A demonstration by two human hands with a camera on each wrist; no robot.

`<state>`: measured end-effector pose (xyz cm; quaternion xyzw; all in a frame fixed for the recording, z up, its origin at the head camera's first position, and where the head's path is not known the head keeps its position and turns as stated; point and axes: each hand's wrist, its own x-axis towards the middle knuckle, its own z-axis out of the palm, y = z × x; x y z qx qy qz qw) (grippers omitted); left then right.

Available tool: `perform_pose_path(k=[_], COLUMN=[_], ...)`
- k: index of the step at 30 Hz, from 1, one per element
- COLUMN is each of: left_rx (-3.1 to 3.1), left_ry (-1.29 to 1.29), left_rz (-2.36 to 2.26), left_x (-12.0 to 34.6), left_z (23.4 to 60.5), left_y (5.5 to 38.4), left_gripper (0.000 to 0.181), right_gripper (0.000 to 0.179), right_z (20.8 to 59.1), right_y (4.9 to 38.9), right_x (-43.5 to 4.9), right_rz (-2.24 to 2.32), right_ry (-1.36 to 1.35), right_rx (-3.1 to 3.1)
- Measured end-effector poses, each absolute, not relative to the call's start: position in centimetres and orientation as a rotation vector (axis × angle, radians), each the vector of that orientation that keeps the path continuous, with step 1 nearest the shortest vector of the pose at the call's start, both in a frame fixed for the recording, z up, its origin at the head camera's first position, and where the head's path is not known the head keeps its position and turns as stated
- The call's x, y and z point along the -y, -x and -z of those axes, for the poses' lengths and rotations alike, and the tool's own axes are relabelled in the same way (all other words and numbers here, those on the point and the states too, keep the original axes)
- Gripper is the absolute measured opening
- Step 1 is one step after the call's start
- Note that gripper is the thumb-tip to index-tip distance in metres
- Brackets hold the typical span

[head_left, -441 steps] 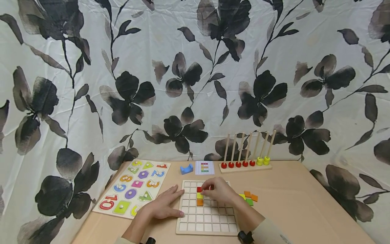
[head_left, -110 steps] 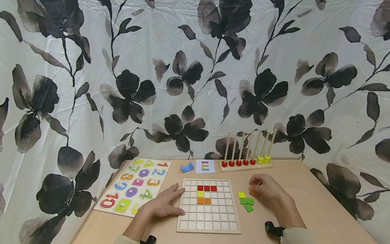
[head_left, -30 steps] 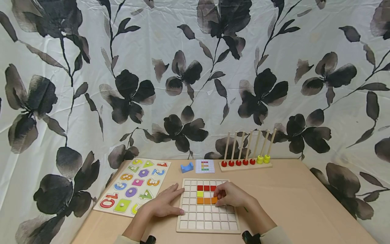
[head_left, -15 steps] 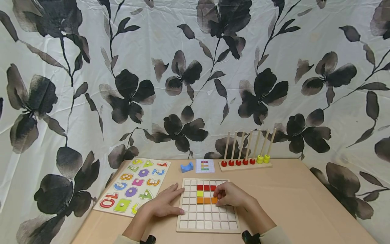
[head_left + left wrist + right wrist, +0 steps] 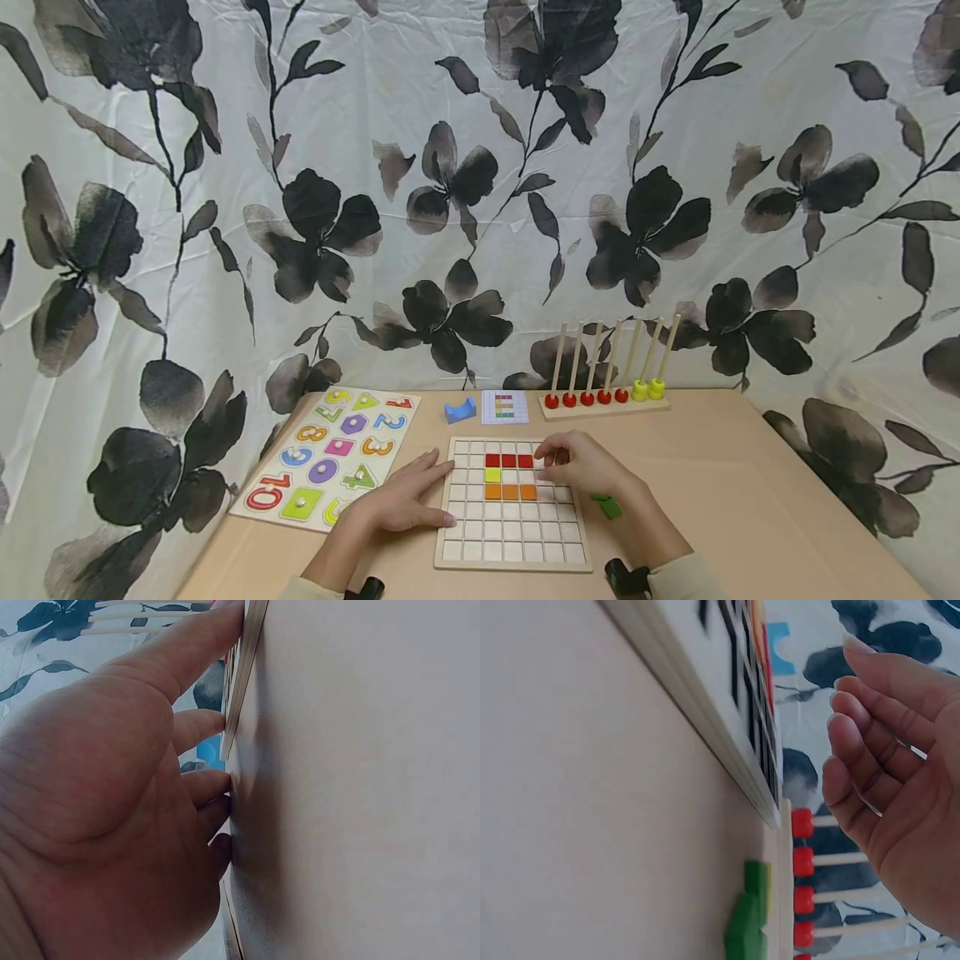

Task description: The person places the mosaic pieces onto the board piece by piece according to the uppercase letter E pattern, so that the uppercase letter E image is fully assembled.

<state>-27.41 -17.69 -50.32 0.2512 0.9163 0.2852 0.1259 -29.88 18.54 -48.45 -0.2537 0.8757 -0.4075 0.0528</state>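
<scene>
A wooden grid board (image 5: 513,537) lies on the table in front of me. Across its upper part run three red tiles (image 5: 509,461), a single yellow tile (image 5: 492,475) below the first, and a row of three orange tiles (image 5: 510,492). My left hand (image 5: 401,502) rests at the board's left edge, thumb and fingertips against its frame, as the left wrist view also shows. Above the board's upper right part hovers my right hand (image 5: 585,467), fingers loosely bent; the right wrist view shows nothing between them. Green tiles (image 5: 611,507) lie right of the board, partly hidden by the right forearm.
Left of the board lies a number-and-shape puzzle (image 5: 322,472). Behind it stand a blue curved block (image 5: 460,411), a pattern card (image 5: 505,407) and a peg rack (image 5: 607,407) with red and yellow beads. A floral cloth (image 5: 450,192) hangs behind the table.
The right hand set a third orange tile at the row's right end, let go and lifted away upward and to the right. The left hand has stayed at the board's edge.
</scene>
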Motion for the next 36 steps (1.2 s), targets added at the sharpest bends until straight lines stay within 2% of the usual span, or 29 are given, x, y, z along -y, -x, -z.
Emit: perform_pose_path(k=[4, 14, 22, 36], left_rx=[-2.669, -2.668, -2.674, -2.679], left_ry=[-0.736, -0.725, -0.719, -0.747], left_rz=[-0.83, -0.829, -0.816, -0.82], left_x=[17.7, 17.8, 17.9, 17.8], left_z=[50.3, 50.5, 50.5, 50.5], left_y=[27.4, 27.5, 27.7, 27.4], left_gripper=[0.09, 0.089, 0.09, 0.09], right_gripper=[0.027, 0.018, 0.025, 0.023], right_z=[47.9, 47.2, 47.4, 48.3], right_y=[29.9, 29.8, 29.9, 30.2], right_x=[-19.5, -21.6, -23.5, -25.6], right_rz=[1.262, 1.296, 1.274, 1.241], right_ry=[0.767, 0.701, 0.606, 0.543], right_rx=[-2.698, -2.764, -2.769, -2.739])
